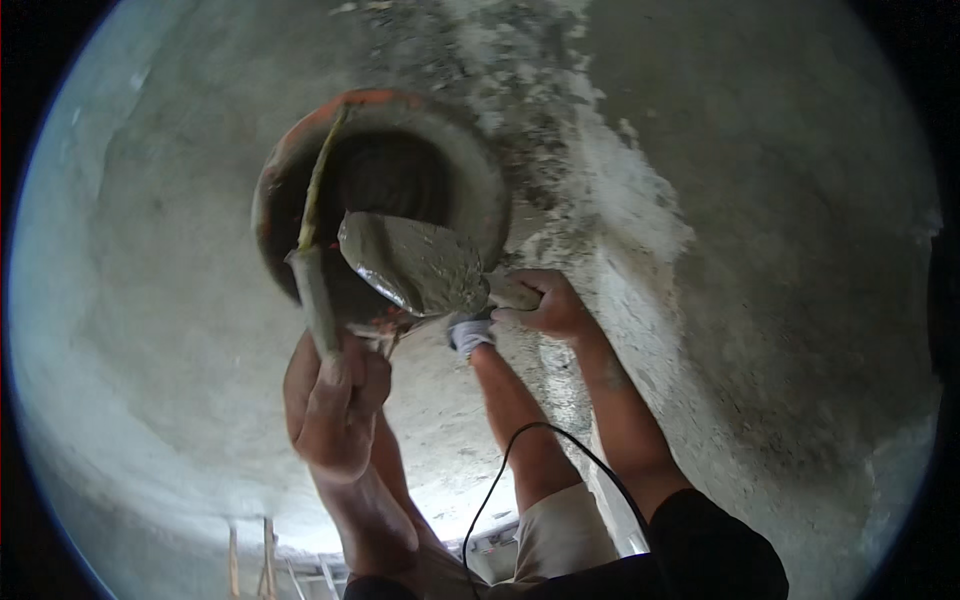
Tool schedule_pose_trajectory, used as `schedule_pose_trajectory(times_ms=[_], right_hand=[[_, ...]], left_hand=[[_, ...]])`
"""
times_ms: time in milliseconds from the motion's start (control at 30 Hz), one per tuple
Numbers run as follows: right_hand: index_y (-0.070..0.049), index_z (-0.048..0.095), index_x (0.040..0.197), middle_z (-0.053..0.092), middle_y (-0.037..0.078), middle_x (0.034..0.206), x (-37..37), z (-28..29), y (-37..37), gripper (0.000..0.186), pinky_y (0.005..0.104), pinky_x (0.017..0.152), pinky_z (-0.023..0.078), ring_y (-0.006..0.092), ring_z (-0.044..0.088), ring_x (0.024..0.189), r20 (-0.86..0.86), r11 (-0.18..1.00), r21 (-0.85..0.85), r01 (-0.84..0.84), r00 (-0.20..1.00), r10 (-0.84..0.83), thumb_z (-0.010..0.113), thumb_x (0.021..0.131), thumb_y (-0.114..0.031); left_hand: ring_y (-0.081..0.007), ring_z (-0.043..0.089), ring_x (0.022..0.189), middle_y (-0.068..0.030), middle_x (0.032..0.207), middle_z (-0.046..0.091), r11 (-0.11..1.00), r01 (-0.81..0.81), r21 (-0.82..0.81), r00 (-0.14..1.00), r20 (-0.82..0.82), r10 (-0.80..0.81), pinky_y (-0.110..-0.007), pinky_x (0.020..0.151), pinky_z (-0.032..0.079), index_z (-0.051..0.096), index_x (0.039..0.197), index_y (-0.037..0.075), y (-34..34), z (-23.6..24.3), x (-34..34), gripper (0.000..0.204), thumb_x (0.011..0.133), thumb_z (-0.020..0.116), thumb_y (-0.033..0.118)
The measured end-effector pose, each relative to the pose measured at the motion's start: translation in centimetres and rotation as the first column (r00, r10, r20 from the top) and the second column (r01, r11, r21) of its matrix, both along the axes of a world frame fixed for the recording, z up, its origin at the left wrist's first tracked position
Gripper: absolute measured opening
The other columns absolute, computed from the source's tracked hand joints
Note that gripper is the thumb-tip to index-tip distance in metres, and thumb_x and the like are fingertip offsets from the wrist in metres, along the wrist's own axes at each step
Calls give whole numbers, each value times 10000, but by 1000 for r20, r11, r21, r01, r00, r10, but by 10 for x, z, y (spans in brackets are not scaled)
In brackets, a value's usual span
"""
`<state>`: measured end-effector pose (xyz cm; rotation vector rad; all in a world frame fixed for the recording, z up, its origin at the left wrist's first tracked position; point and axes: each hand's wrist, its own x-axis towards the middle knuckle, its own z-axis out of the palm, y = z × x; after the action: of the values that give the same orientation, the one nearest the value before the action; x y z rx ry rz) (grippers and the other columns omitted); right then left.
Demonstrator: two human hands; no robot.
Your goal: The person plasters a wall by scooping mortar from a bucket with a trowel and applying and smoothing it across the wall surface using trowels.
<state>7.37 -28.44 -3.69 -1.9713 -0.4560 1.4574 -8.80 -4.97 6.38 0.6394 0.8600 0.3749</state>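
Head view: right hand [545, 305] holds mortar-laden trowel [412, 265] beside pipe opening [385, 180].

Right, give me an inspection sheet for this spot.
Surface: grey plastered wall, rough patch beside the opening.
Job's things: trowel loaded with wet mortar; flat tool; round orange-rimmed pipe opening.
Clutter: mortar spatter around the opening.
Hands: left hand fingers wrapped on the flat tool; right hand grips the trowel handle.
Cables: black cable looping between the forearms.
Surroundings: wooden poles below; white-socked foot.
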Motion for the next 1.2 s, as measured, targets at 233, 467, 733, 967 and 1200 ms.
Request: schedule_pose_trajectory(times_ms=[233,467,733,967,1200], right_hand=[[25,671,937,593,56,891,22,4,-62,348,301,742,439,151,547,842,199,976,76,203,956,-214,816,646,-98],[2,627,1131,621,51,928,53,-22,-87,431,277,699,480,122,570,809,136,829,7,559,821,-555,744,760,-185],[25,622,989,577,21,784,108,-40,-81,234,264,592,404,112,505,652,-50,622,25,783,622,-781,656,841,-153],[31,557,1102,588,62,852,121,-39,-87,296,253,583,405,135,521,673,-448,325,108,940,338,-828,616,863,-134],[64,500,1159,584,84,886,76,-1,-110,358,247,548,411,133,524,646,-333,284,107,953,303,-893,573,895,-167]], left_hand=[[-43,216,482,42,573,256,984,169,51,972,-173,-158,-233,450,143,395,782,63,-13,7,40,253,960,400,243],[-41,223,506,36,636,295,970,224,90,964,-165,-207,-231,466,149,438,825,47,-10,-1,35,216,957,415,217],[-46,221,490,23,661,301,984,144,107,984,-118,-131,-227,449,148,419,810,36,-3,-2,35,198,946,401,179],[-41,224,503,36,647,290,982,161,95,986,-57,-156,-225,460,145,432,834,28,-10,-9,31,196,947,415,188],[-37,245,538,39,658,325,975,215,64,971,-124,-206,-215,493,159,475,901,3,-13,-2,37,221,970,398,199]])
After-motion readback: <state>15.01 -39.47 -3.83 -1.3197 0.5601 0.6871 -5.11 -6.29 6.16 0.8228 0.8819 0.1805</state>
